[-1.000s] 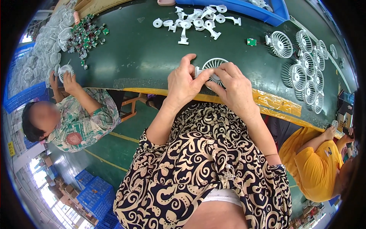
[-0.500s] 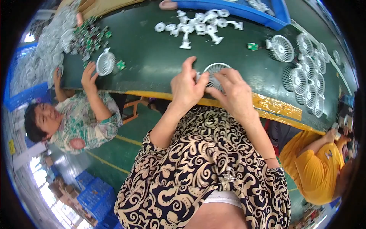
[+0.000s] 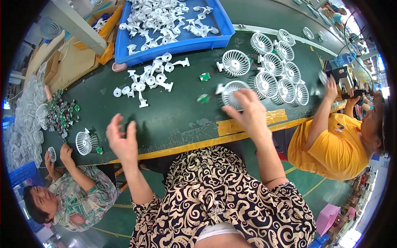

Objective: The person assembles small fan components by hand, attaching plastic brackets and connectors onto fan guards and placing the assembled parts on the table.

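Note:
My right hand (image 3: 249,110) pinches the near right rim of a white round fan grille (image 3: 230,93) over the bench. A small green circuit board (image 3: 203,98) lies just left of that grille, slightly blurred. Empty, with thumb and fingers apart, my left hand (image 3: 123,140) hovers above the bench near its front edge. Beyond the hands, another white grille (image 3: 236,63) has its own green board (image 3: 204,77) beside it. A loose pile of white plastic brackets (image 3: 151,79) lies on the bench beyond my left hand.
A blue tray (image 3: 173,46) of white brackets stands at the back. Several finished-looking grilles (image 3: 286,91) cluster at right. Circuit boards are heaped (image 3: 62,113) at left, beside clear plastic parts (image 3: 25,120). Co-workers sit on both sides, one in a yellow shirt (image 3: 331,142).
My hands have parted: the right has carried the grille rightward toward the cluster, while the left has let go and moved left. The view has turned and shifted right.

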`<state>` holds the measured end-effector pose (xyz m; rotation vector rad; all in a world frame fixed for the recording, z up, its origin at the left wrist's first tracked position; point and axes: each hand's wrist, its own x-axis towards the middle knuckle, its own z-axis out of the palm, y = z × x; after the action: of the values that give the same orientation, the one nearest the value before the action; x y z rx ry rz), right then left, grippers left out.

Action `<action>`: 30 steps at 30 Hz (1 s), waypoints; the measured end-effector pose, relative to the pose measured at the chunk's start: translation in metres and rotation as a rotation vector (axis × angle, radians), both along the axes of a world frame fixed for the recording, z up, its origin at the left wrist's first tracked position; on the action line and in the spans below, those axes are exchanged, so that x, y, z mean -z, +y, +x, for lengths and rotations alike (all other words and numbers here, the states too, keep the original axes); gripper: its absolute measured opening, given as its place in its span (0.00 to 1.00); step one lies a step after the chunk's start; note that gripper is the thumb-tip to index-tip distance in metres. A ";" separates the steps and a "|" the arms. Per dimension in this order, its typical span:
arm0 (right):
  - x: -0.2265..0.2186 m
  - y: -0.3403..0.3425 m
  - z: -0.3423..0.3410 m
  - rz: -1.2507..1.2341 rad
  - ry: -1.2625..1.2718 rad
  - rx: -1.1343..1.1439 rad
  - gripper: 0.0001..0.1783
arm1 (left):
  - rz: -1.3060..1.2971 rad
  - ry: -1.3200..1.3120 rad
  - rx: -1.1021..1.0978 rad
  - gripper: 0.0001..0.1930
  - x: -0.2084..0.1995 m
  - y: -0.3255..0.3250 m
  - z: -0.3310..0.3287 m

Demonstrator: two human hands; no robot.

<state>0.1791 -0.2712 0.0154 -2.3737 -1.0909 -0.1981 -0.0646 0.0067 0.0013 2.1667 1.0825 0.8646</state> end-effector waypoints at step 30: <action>0.023 0.181 -0.020 0.176 -0.015 -0.339 0.10 | -0.067 0.269 -0.081 0.13 -0.005 0.047 -0.089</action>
<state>0.1589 -0.0901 -0.0071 -2.0008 -1.4013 -0.1824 -0.1537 0.0535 0.0060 2.2396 1.3175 0.5723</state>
